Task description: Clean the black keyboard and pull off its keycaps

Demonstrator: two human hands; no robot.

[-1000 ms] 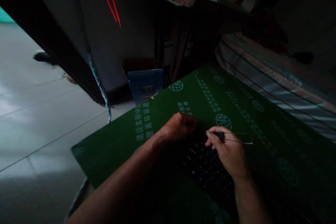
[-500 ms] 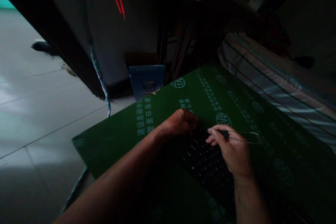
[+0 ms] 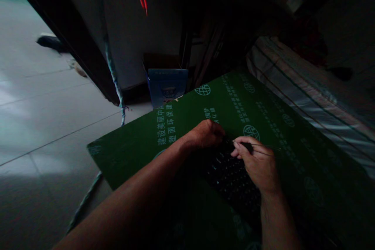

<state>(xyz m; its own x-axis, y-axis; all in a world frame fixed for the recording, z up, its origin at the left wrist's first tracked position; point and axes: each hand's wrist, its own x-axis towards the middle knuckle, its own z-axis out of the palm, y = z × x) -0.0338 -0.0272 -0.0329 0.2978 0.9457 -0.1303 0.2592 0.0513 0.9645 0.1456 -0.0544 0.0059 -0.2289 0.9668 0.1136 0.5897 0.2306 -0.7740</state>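
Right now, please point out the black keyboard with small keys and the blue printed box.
Black keyboard (image 3: pixel 234 181): head view, among its small keys.
Blue printed box (image 3: pixel 167 83): head view, on its printed side.

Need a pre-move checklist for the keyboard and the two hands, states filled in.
1. Right hand holding the wire tool: ok, pinched between thumb and fingers.
2. Left hand at the keyboard: ok, it is by the far end.
3. What the left fingertips touch: cannot tell, lost in the dark.
4. Keyboard on the green printed board: ok.
5. Wire tool's tip in contact with the keyboard: cannot tell, too dark and small.
6. Light on the keyboard: not ok, much of it is in deep shadow.
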